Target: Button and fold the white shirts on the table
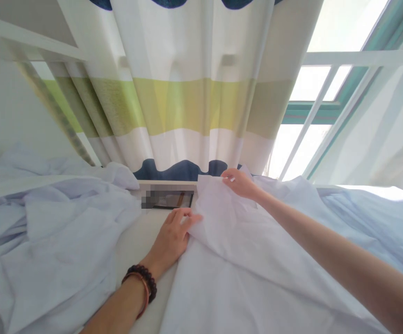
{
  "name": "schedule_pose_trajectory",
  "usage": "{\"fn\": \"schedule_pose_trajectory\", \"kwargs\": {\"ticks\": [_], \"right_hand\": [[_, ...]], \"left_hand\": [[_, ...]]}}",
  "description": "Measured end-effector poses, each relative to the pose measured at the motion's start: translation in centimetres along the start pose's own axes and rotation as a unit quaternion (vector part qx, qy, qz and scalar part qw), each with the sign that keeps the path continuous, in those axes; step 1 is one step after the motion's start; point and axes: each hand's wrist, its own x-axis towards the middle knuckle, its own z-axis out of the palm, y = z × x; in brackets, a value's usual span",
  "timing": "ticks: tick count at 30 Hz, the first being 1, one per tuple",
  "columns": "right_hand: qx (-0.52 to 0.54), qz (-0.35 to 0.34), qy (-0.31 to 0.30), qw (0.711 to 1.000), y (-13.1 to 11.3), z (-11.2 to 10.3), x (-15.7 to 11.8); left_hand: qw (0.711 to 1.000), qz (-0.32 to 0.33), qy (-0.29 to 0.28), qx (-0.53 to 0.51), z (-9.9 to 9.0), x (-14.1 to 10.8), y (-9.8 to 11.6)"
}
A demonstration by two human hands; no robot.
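Note:
A white cloth (243, 260) lies spread over the pale surface in front of me, with creases running across it and its far end folded to a straight edge. At that far edge my right hand (241, 182) is closed in a pinch on the fabric, thumb and fingertips together. My left hand (176, 234), with dark beads and a reddish band at the wrist, is at the cloth's left edge, closer to me. Its fingers are curled and closed on the fabric there; the fingertips are partly hidden.
Crumpled white fabric (72, 236) is heaped on the left, and pale bluish-white fabric (371, 222) lies on the right. A dark-framed flat object (173, 199), partly blurred out, lies beyond my left hand. Striped curtains (187, 102) hang behind, beside a barred window (312, 111).

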Motion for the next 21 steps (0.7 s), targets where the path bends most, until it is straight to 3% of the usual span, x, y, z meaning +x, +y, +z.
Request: {"fn": "schedule_pose_trajectory", "kwargs": {"ticks": [5,8,11,17,21], "right_hand": [[-0.017,-0.02,0.0,1.0,2.5,-2.9,-7.5],[-0.06,-0.018,-0.079,0.995,3.9,-5.8,-12.3],[-0.095,0.049,-0.146,0.983,5.4,-9.1,-16.2],[-0.094,0.226,-0.234,0.941,7.8,-13.6,-20.2],[-0.103,0.227,-0.24,0.938,8.2,-15.0,-21.5]], "left_hand": [[0.998,0.056,-0.021,0.032,-0.2,0.5,0.2],[0.998,0.053,-0.025,0.034,-0.1,0.6,0.0],[0.999,0.028,-0.022,0.036,0.3,0.6,-0.1],[0.995,-0.049,-0.075,0.031,0.2,0.8,0.4],[0.992,-0.082,-0.096,0.018,0.0,1.0,0.1]]}}
